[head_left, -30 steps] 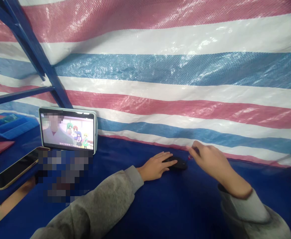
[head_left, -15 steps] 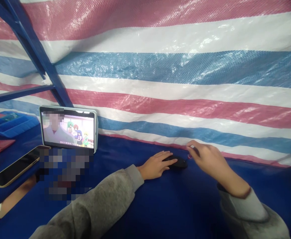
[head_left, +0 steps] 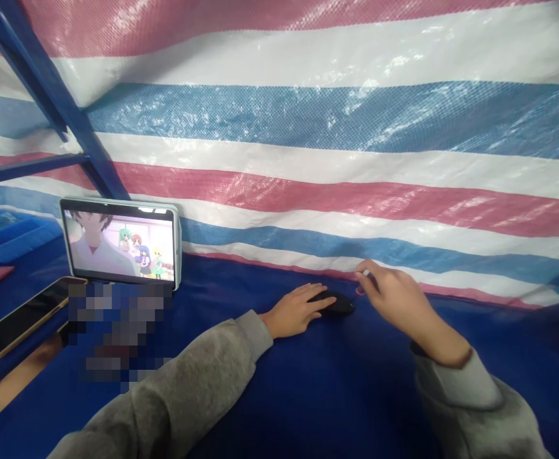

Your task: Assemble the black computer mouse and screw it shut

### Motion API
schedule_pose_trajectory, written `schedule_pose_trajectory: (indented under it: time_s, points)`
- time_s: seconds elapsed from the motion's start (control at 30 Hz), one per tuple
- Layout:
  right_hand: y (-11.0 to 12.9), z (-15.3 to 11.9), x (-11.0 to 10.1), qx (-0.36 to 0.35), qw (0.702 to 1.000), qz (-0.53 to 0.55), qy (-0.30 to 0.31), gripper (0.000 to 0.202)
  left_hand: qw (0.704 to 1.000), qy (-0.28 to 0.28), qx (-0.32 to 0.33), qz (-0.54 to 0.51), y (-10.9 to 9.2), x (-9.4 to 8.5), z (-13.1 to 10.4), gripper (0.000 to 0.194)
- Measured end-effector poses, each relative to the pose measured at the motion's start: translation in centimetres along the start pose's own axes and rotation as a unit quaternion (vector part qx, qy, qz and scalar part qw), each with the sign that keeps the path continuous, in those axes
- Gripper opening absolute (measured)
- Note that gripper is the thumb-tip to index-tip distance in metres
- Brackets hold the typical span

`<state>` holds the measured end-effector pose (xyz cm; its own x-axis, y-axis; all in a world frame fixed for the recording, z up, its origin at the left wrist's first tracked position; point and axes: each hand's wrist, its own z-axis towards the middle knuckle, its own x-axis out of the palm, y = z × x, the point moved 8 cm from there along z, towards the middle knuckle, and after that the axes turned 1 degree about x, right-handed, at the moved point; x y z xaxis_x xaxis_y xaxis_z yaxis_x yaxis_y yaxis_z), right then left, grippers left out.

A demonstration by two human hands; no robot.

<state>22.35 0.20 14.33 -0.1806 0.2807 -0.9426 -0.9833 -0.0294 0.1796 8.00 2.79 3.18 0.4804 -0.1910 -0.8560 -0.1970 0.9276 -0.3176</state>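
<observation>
On the blue surface, my left hand [head_left: 296, 311] lies over a black computer mouse [head_left: 341, 304], fingers curled across its near end and top. Just past the mouse's right end, my right hand [head_left: 396, 299] is raised a little with thumb and fingers pinched together. A small white piece [head_left: 366, 273] shows between those fingertips; its kind is too small to make out. Below it hangs a thin pink loop [head_left: 359, 291], close to the mouse. My palm side and the other fingers of the right hand are hidden.
A tablet [head_left: 121, 242] playing a cartoon leans by the striped tarp wall [head_left: 308, 153]. Left of it are a smartphone [head_left: 25, 319], a blue tray [head_left: 16, 237] and a blue metal frame [head_left: 54, 95]. A blurred-out patch covers part of the surface before the tablet.
The view has shifted slightly, so everything sits a little further left and up. My left hand stays on the mouse, and my right hand keeps its pinch beside it.
</observation>
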Motion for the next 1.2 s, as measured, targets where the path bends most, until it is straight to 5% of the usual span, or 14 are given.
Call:
schedule_pose_trajectory:
  time_s: [0.7,1.2]
  points:
    - [-0.5,-0.2,-0.4,0.021,0.996,-0.085,-0.022,0.026,1.0,-0.009,-0.013,0.027,0.0,0.1,0.0,0.047]
    - [-0.6,-0.1,0.7,0.016,0.997,-0.061,0.046,0.029,1.0,-0.005,0.003,0.022,-0.1,0.1,0.0,0.049]
